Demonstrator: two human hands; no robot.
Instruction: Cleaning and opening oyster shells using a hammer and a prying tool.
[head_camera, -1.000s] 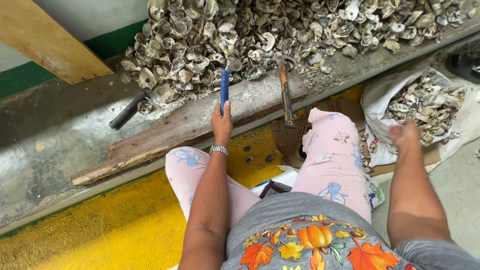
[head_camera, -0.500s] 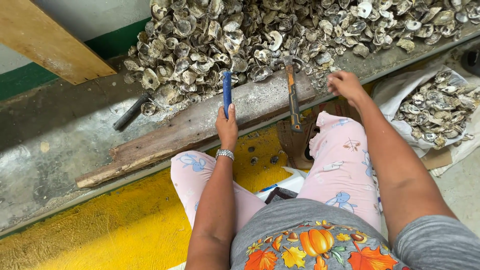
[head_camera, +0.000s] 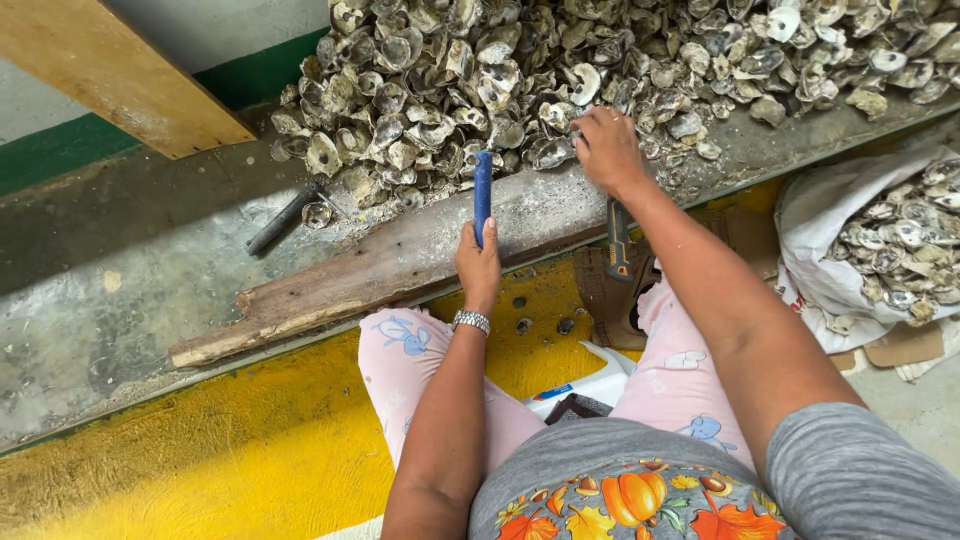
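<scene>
The blue-handled tool (head_camera: 482, 192) stands nearly upright at the near edge of the oyster shell pile (head_camera: 600, 70), its upper end against the shells and its lower end enclosed in the left hand (head_camera: 478, 265). The left hand is clenched around the handle, thumb side up, with a metal wristwatch (head_camera: 470, 321) on the wrist.

The right hand (head_camera: 606, 150) lies palm down on the front of the shell pile, to the right of the blue tool and apart from it. Its fingers are curled over the shells; whether they have closed on a particular shell cannot be told.

The shell pile covers the rear of the grey concrete counter (head_camera: 120, 270). A weathered wooden plank (head_camera: 370, 275) lies along the counter's front edge, under the left hand. A dark cylindrical rod (head_camera: 282, 218) lies flat on the counter at the left foot of the pile, well apart from both hands.

A second tool with a dark grip (head_camera: 619, 240) hangs just below the right wrist, in front of the counter edge. A white sack (head_camera: 830, 270) holding more shells stands at the far right. The person is seated, knees in pink printed trousers (head_camera: 680, 380), above a yellow painted floor (head_camera: 200, 450).
</scene>
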